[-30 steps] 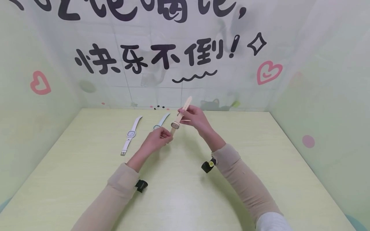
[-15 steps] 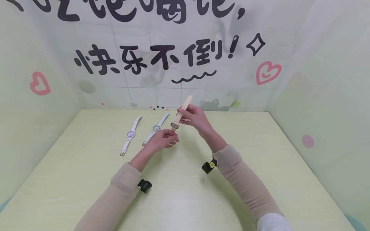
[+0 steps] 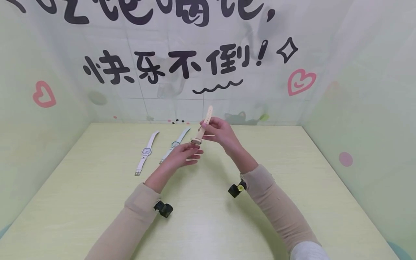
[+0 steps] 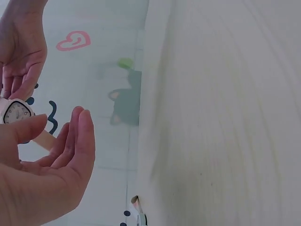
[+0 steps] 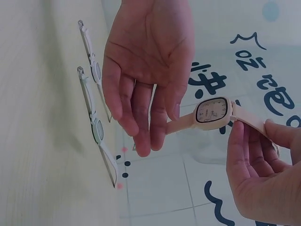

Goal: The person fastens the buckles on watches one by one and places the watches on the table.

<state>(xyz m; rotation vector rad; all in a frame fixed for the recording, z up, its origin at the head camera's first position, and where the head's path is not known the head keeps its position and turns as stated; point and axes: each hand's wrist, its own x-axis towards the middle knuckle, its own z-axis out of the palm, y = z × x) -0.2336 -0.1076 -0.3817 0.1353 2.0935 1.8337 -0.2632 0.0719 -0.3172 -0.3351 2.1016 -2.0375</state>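
Note:
My right hand [image 3: 222,134] pinches the strap of a pale peach wristwatch [image 3: 196,141] between thumb and fingers, holding it above the table with one strap end pointing up. In the right wrist view the square watch face [image 5: 211,112] is turned toward the camera. My left hand [image 3: 182,156] is just below the face; its fingers are loosely extended, thumb apart. The other strap half [image 4: 44,139] runs between the left thumb and fingers; whether they touch it is hard to tell. A white watch [image 3: 147,151] and a pale green one [image 3: 176,144] lie flat to the left.
The light wooden table [image 3: 201,216] ends at a printed back curtain [image 3: 182,108] with black lettering. Similar pale curtains stand at both sides. A black wrist camera [image 3: 164,209] sticks out from the left cuff and another [image 3: 235,189] from the right.
My left hand has let go of the lower strap, its fingers loosening and shifting slightly right. The watch face has tilted. The right hand keeps its grip nearly in place.

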